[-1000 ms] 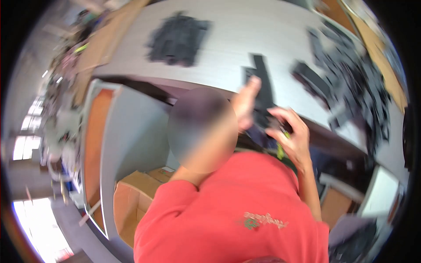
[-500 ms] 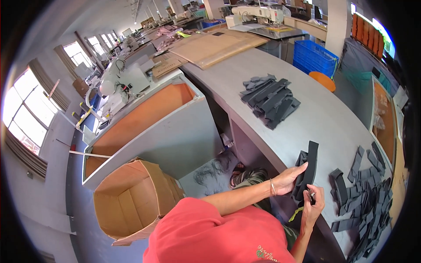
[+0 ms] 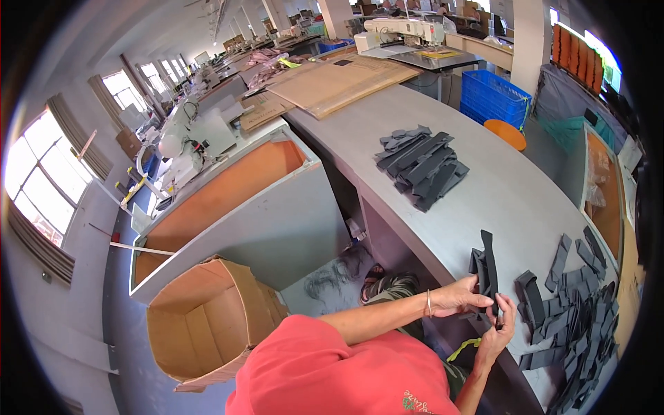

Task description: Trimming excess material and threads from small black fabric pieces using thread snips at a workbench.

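My left hand grips a few dark grey fabric strips over the near edge of the table. They stand up from its fingers, one narrow strip rising above the rest. At their lower end, the bent fingers of my right hand pinch the fabric close to my left thumb. A small dark object shows in the right palm, too hidden to name. To the right lies a loose heap of similar strips. Farther off, a layered pile of dark strips rests on the grey table.
A yellow-green cord hangs beside my right wrist. An open cardboard box stands on the floor at left, below a grey bin with an orange inside. Flat cardboard covers the table's far end. A blue crate stands beyond.
The held strips have turned and dipped slightly toward me. My right hand has come up against my left thumb at the strips' lower end.
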`<state>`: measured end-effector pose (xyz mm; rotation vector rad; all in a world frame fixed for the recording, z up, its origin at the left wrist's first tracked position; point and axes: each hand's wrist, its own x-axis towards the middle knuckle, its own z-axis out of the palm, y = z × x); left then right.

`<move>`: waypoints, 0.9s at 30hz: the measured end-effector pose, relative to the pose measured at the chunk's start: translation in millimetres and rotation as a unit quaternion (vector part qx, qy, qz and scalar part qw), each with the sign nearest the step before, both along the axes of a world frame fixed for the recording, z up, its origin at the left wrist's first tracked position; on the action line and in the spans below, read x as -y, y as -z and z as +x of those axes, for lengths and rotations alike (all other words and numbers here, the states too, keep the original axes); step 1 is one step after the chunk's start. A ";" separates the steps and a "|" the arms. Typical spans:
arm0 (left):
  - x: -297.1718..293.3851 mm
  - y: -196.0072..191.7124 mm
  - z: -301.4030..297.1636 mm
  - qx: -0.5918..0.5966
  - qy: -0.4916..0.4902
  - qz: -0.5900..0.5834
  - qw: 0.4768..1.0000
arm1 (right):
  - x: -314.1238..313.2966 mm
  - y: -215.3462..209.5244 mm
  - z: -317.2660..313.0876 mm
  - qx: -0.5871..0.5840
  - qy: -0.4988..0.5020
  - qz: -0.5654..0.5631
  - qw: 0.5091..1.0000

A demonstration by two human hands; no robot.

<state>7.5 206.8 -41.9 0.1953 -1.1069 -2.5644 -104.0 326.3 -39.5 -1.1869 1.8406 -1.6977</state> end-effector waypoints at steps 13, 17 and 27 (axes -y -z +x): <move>22.9 -19.8 18.7 0.186 0.105 -0.190 0.958 | 29.2 -26.3 -22.8 0.058 0.053 0.004 0.997; 20.0 -23.5 14.0 0.167 0.128 -0.180 0.961 | 26.6 -31.3 -23.9 0.083 0.060 -0.034 0.994; 22.5 -34.7 20.6 0.010 -0.079 -0.474 0.877 | 17.9 -72.5 -22.1 0.124 0.036 -0.069 0.989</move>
